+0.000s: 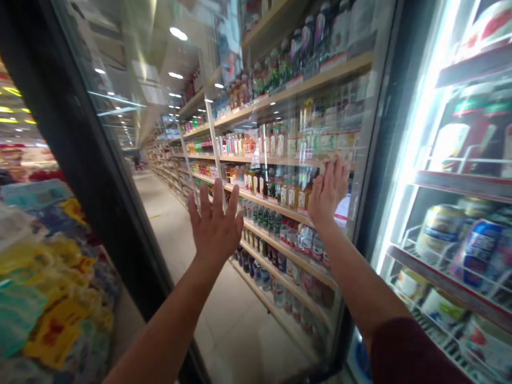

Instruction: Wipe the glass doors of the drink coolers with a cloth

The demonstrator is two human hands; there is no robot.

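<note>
A glass cooler door [240,341] with a dark frame stands swung out in front of me. Both my arms reach toward its pane. My left hand [216,226] is spread with its fingers apart, palm toward the glass near the middle; whether it touches cannot be told. My right hand [328,189] lies flat against or close to the pane toward the hinge side, fingers stretched out, with a faint reflection at the fingertips. Neither hand holds anything. Through the glass, shelves of bottled drinks [274,220] are visible.
At right is the lit cooler with wire-fronted shelves [460,184], holding cans such as a blue can [482,250]. Yellow and teal packaged goods [52,320] are heaped at the left, beyond the door's dark frame [108,176]. A tiled aisle [154,205] runs into the distance.
</note>
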